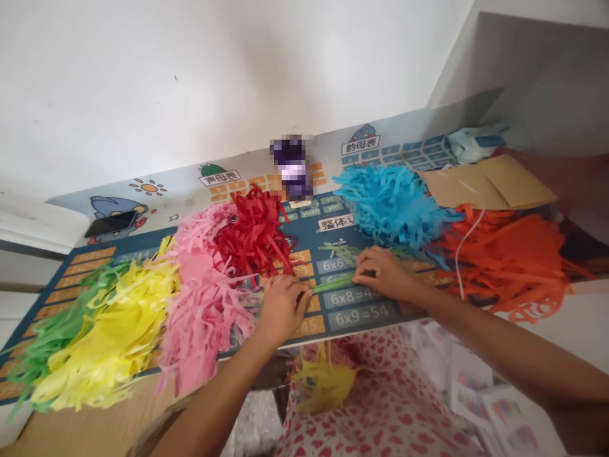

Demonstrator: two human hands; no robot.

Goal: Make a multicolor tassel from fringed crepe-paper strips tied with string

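Observation:
A narrow bundle of green paper strips is stretched between my two hands, low over the printed desk mat. My left hand pinches its left end near the mat's front edge. At the right end, the fingers of my right hand are closed on the same strips. Loose green strips lie just behind my right hand. A red fringed paper bunch sits behind my left hand, with pink fringed paper to its left. Blue fringed paper lies behind my right hand.
Yellow fringed paper and green fringed paper cover the left side. Orange fringed paper lies right, beside brown cardboard and a white cord. A phone rests back left. More yellow paper is on my lap.

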